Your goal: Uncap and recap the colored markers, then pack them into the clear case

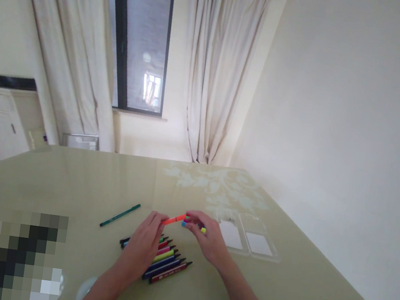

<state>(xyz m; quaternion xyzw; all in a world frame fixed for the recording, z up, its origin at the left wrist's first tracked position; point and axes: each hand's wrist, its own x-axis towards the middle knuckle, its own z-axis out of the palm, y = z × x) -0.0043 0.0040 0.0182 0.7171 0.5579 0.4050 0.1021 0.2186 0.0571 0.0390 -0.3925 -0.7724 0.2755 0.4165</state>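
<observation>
The row of pens [169, 265] runs pink, lime, navy and maroon. Beyond it is an orange pen [175, 219]. Left of the row lies a teal pen [119, 215].

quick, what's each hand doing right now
left hand: closed, pinching one end of the orange marker
right hand: closed at the orange marker's other end, with other marker tips showing in its grip

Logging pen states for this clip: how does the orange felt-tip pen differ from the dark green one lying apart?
The orange felt-tip pen is held above the glossy table between the left hand and right hand; the dark green felt-tip pen lies untouched on it. Orange is bright, green dark. Both are slim and similarly slanted.
</observation>
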